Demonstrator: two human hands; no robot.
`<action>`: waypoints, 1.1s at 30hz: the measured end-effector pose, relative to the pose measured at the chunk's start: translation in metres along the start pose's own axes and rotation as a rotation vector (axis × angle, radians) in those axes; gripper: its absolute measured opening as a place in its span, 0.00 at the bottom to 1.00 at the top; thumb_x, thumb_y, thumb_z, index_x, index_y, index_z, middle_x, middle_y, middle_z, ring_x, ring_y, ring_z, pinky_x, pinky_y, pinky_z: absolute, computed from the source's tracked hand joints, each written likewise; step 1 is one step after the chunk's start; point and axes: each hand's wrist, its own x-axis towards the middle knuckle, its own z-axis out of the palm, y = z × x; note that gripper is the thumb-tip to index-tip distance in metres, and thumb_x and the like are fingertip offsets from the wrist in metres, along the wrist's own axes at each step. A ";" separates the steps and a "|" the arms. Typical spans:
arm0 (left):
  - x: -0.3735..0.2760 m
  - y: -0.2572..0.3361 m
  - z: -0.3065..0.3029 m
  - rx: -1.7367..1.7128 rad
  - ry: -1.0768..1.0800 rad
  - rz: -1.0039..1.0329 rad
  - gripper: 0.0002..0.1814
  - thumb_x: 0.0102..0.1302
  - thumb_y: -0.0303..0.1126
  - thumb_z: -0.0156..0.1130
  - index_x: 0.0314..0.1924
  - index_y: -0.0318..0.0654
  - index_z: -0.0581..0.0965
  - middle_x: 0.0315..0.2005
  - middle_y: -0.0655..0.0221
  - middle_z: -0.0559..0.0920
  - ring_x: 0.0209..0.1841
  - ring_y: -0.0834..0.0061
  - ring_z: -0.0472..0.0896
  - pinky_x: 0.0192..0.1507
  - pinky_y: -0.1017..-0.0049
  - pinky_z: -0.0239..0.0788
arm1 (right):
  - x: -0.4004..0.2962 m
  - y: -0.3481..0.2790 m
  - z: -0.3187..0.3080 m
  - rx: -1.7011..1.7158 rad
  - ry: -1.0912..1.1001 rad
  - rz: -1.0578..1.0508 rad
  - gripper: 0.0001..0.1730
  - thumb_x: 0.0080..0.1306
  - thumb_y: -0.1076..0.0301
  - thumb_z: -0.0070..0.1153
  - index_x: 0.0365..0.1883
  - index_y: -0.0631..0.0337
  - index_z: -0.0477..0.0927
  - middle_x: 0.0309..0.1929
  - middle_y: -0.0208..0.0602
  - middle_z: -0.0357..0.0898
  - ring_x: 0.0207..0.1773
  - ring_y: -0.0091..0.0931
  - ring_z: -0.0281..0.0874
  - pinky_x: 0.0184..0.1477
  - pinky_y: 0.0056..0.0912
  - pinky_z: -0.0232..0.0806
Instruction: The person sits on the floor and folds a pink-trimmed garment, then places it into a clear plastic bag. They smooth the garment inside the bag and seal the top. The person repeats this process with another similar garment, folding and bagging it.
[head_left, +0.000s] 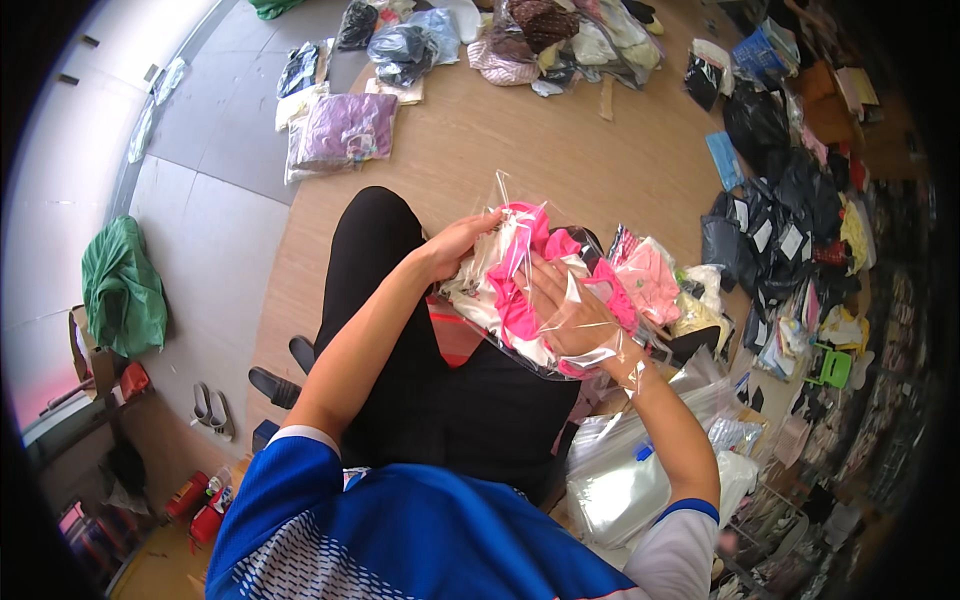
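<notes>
A pink and white printed garment (517, 292) lies bunched inside a clear plastic bag (501, 184) above my lap. At the bag's left side, my left hand (459, 244) pinches the plastic and the garment's edge between thumb and fingers. My right hand (566, 307) lies flat on the garment, its fingers extended. Shiny film covers that hand down to the wrist, so it is inside the bag. The underside of the garment is hidden. Just right of the bag is a pale pink garment (649, 281) among other folded clothes.
Flat clear plastic bags (622, 480) are stacked by my right elbow. Black parcels (765, 232) with white labels are heaped at right. Bagged clothes, including a purple bundle (349, 131), lie ahead. A green sack (126, 285) and slippers (212, 409) are at left.
</notes>
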 end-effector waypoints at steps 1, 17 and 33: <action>0.002 -0.001 0.000 -0.003 -0.005 -0.003 0.27 0.84 0.50 0.51 0.69 0.38 0.73 0.59 0.63 0.83 0.58 0.70 0.85 0.61 0.63 0.81 | 0.001 0.001 0.005 -0.004 -0.008 0.020 0.38 0.66 0.67 0.58 0.76 0.61 0.69 0.79 0.51 0.64 0.82 0.47 0.58 0.84 0.55 0.49; 0.004 -0.006 -0.004 -0.019 0.047 0.027 0.25 0.83 0.52 0.53 0.65 0.40 0.75 0.56 0.65 0.84 0.55 0.72 0.86 0.57 0.65 0.82 | -0.002 0.002 -0.016 -0.001 -0.025 0.108 0.42 0.62 0.61 0.61 0.78 0.45 0.69 0.83 0.34 0.60 0.88 0.41 0.45 0.84 0.70 0.32; -0.015 0.005 0.014 0.208 0.004 0.208 0.27 0.69 0.31 0.75 0.63 0.30 0.76 0.49 0.65 0.86 0.49 0.77 0.85 0.54 0.72 0.79 | -0.052 -0.004 -0.010 0.191 0.336 0.513 0.30 0.69 0.66 0.61 0.69 0.58 0.76 0.65 0.45 0.77 0.69 0.46 0.71 0.72 0.49 0.60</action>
